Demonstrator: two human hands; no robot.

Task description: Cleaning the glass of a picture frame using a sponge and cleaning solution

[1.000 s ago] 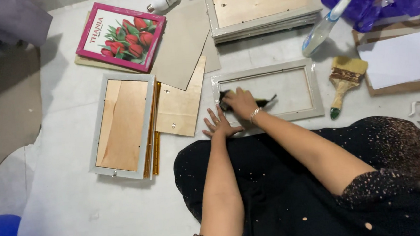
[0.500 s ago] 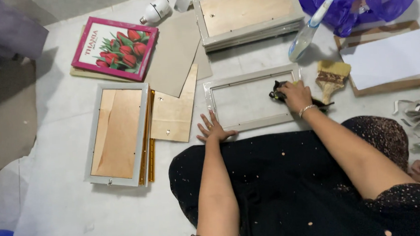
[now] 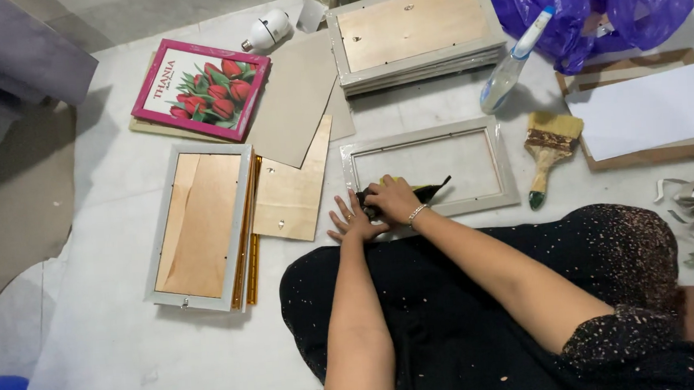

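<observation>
An empty grey picture frame (image 3: 505, 161) lies face down on the white floor in front of me. My right hand (image 3: 394, 198) is closed on a dark cloth (image 3: 427, 192) and presses it on the frame's near left corner. My left hand (image 3: 351, 220) lies flat with fingers spread on the frame's near edge, right beside the right hand. My knees, in a black speckled garment, are just below both hands.
A backed frame (image 3: 196, 224) lies at left on gold strips, with a plywood backing board (image 3: 289, 197) beside it. A stack of frames (image 3: 413, 34), a spray bottle (image 3: 512, 64), a paintbrush (image 3: 549, 150), a tulip picture (image 3: 202, 87), a purple bag (image 3: 592, 3) and white sheets on cardboard (image 3: 651, 112) surround me.
My right hand slid the cloth from the frame's right end back to its near left corner, next to my left hand. The left hand stayed on the near edge.
</observation>
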